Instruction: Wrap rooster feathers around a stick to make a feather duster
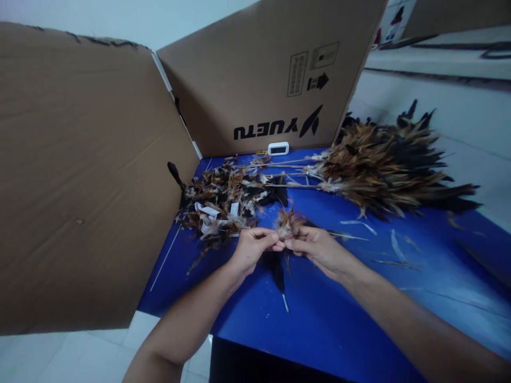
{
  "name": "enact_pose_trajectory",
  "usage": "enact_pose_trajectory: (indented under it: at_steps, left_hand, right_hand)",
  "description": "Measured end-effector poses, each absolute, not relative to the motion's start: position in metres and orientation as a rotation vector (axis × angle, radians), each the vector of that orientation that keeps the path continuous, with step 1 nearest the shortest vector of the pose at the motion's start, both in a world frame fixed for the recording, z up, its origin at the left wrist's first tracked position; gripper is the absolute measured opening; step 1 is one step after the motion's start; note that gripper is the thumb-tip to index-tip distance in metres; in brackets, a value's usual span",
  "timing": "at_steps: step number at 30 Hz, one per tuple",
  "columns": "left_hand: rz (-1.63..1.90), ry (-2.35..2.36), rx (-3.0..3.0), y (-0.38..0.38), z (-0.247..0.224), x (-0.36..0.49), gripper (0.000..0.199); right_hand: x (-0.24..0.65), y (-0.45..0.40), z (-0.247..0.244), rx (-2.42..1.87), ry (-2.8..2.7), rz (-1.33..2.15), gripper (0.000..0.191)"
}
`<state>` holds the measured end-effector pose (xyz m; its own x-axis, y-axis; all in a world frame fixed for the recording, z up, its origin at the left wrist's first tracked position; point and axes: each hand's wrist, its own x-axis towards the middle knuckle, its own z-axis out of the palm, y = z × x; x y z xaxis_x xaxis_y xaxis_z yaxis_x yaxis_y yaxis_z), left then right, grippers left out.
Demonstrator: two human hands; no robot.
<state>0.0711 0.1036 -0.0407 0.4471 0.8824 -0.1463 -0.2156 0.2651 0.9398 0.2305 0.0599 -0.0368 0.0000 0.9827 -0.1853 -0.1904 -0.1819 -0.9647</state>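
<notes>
Close together over the blue table point(319, 314), my two hands pinch a small bunch of brown feathers point(288, 221). My left hand point(253, 249) closes thumb and fingers at its lower left side. On the right, my right hand point(319, 247) holds the same bunch with bent fingers. A thin pale stick point(351, 235) juts out to the right beyond my right hand; whether it joins the bunch is hidden. Below the hands hangs or lies a black feather point(277, 274) with a pale quill. The fingertips cover the base of the bunch.
Loose brown and black feathers point(223, 194) with white scraps are heaped at left. Several feather dusters point(383, 165) lie at right, sticks pointing left. Cardboard panels point(91, 175) wall the left and back. A small white device point(278, 148) stands at the back; stray feathers point(395, 263) lie right.
</notes>
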Motion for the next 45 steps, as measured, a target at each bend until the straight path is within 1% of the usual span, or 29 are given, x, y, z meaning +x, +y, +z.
enact_pose_trajectory:
  at_steps: [4, 8, 16, 24, 29, 38, 41, 45]
  left_hand:
    - [0.870, 0.833, 1.027, 0.103, -0.040, 0.073, 0.031]
    - [0.879, 0.861, 1.045, 0.102, -0.037, 0.074, 0.029]
    - [0.890, 0.883, 1.046, 0.103, -0.040, 0.074, 0.029]
    - [0.825, 0.873, 0.932, 0.105, -0.039, 0.074, 0.029]
    - [0.816, 0.865, 0.928, 0.104, -0.038, 0.075, 0.029]
    - [0.780, 0.848, 0.894, 0.104, -0.038, 0.074, 0.028]
    - [0.758, 0.824, 0.892, 0.104, -0.040, 0.073, 0.026]
    - [0.736, 0.832, 0.884, 0.105, -0.040, 0.073, 0.026]
  right_hand:
    - [0.228, 0.055, -0.036, -1.321, -0.974, 1.341, 0.021]
    - [0.226, 0.052, -0.036, -1.450, -1.088, 1.185, 0.020]
    - [0.225, 0.051, -0.041, -1.449, -1.324, 1.005, 0.019]
    - [0.223, 0.053, -0.043, -1.374, -1.210, 1.094, 0.014]
    - [0.221, 0.054, -0.039, -1.264, -1.123, 1.187, 0.015]
    - [0.221, 0.057, -0.048, -1.288, -1.099, 1.163, 0.019]
    - [0.222, 0.057, -0.048, -1.286, -1.140, 1.154, 0.018]
    - [0.224, 0.057, -0.046, -1.343, -1.186, 1.121, 0.021]
